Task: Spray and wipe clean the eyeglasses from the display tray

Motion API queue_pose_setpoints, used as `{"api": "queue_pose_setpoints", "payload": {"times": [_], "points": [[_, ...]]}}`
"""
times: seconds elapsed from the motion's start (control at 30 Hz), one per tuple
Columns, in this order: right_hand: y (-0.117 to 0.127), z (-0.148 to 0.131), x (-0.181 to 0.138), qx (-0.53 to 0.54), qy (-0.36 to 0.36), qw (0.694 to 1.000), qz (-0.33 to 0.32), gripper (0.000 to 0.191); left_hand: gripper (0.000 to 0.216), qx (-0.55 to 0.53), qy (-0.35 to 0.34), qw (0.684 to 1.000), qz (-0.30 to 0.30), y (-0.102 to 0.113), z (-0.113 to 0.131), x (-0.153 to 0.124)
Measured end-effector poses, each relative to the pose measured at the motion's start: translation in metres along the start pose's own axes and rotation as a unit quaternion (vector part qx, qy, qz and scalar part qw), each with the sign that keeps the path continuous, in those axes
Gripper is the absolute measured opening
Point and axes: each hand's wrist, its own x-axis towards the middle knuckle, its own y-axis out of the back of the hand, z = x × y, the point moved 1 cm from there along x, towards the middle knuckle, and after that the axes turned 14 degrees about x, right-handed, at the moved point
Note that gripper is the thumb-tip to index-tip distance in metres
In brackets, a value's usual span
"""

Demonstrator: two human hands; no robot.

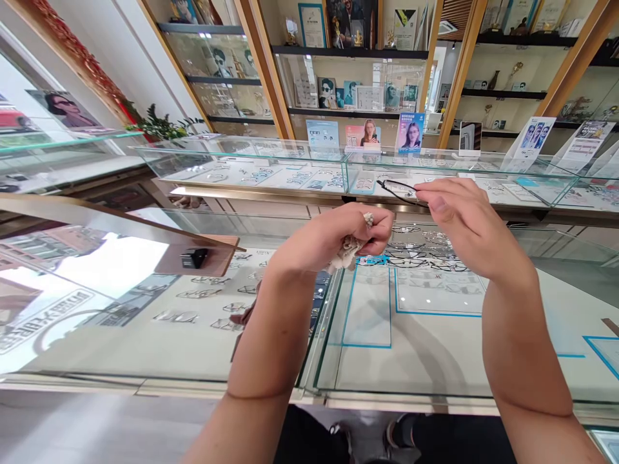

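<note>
My left hand (338, 235) is closed around a crumpled whitish cloth (349, 252), part of which pokes out between the fingers and below the palm. To its right, and a little higher, my right hand (467, 219) pinches a thin black eyeglasses frame (399, 187) between thumb and fingertips. The frame points left, over the far side of the counter, and its right part is hidden by the fingers. Below the two hands, several pairs of glasses (411, 263) lie close together on the glass showcase (420, 367).
A tilted mirror (62, 283) with a wooden edge stands on the left. More glasses (198, 293) lie in the left showcase. Across the aisle runs another glass display counter (261, 149) with upright advertising cards (411, 132). Shelves (351, 51) line the back wall.
</note>
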Motion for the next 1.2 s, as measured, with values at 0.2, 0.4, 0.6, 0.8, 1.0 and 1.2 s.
{"api": "queue_pose_setpoints", "payload": {"times": [0.2,0.4,0.6,0.8,1.0,1.2], "points": [[-0.005,-0.014,-0.002,0.047,-0.009,0.999,0.017,0.057,0.016,0.025,0.018,0.999,0.039,0.001,-0.020,0.015],[-0.016,-0.018,-0.003,0.058,-0.003,0.998,0.020,0.062,0.015,-0.056,0.028,0.996,0.057,-0.008,-0.034,0.032],[-0.021,-0.021,0.000,-0.002,0.061,0.998,0.011,0.065,0.016,-0.302,0.106,0.947,-0.015,-0.008,-0.037,0.038],[-0.021,-0.020,0.003,-0.039,0.093,0.995,0.002,0.066,0.024,-0.432,0.142,0.891,0.007,-0.003,-0.035,0.038],[-0.023,-0.018,0.003,-0.012,0.100,0.995,0.018,0.056,0.025,-0.319,0.078,0.944,0.040,-0.004,-0.041,0.039],[-0.028,-0.003,0.007,0.107,0.018,0.985,0.135,0.037,0.026,0.009,-0.061,0.972,0.226,-0.003,-0.042,0.033]]}}
